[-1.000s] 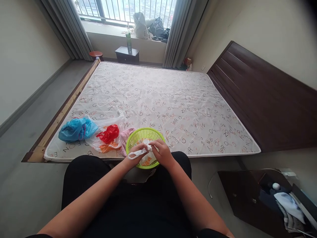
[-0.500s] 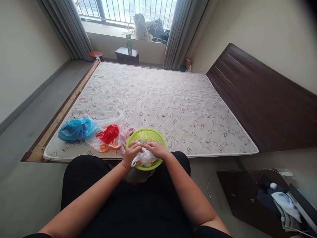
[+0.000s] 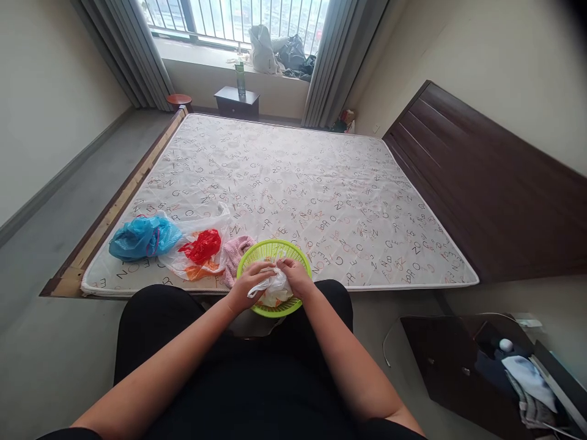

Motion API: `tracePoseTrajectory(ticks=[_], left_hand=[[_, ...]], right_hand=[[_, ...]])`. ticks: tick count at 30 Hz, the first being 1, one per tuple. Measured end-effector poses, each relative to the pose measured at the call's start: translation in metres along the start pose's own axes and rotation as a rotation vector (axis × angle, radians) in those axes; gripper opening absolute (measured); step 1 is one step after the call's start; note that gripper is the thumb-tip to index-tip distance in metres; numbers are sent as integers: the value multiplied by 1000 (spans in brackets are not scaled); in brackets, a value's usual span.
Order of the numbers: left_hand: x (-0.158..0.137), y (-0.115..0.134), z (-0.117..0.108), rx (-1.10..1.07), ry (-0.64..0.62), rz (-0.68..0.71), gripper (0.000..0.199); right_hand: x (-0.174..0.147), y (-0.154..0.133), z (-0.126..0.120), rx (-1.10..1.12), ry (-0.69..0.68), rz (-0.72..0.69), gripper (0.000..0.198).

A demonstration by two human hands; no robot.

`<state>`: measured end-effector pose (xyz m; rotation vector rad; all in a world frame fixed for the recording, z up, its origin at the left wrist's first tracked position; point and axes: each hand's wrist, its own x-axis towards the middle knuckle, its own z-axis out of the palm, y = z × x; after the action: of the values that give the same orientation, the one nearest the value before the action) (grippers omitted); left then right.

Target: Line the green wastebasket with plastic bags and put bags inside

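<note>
A white plastic bag with orange patches is bunched over a lime-green plastic basket, which rests between my knees at the mattress edge. My left hand pinches the bag from the left, one loose handle hanging below the fingers. On the other side my right hand grips its top, fingertips close to those of the left. What lies inside the basket is mostly hidden by the hands and bag. A pink cloth touches the basket's left side.
Left of the cloth lie a red plastic bag on a spread white-and-orange bag and a crumpled blue bag. They sit on a letter-patterned mattress. At lower right stands a dark cabinet with folded cloths.
Both hands have drawn closer together over the bag, and its bunched top has risen between them. The basket has shifted slightly right in view.
</note>
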<state>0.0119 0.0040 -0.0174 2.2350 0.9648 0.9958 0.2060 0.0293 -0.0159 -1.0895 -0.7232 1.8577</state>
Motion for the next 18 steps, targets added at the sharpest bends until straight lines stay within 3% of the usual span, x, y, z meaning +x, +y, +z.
tracePoseTrajectory(ticks=[4,8,13,18], left_hand=[[1,-3,4,-65,-20,-71,31],[-5,-10,4,-57,-69,-129,27],[-23,-19,-5,33,-168,-140,26],[-40,-19,-17,186,-162,-196,29]], right_hand=[[1,-4,-3,148,161,15,49],[5,-11,-13,216,329,-59,42],[11,-33,-44,318,621,-118,31],[15,-45,-77,364,725,-44,27]])
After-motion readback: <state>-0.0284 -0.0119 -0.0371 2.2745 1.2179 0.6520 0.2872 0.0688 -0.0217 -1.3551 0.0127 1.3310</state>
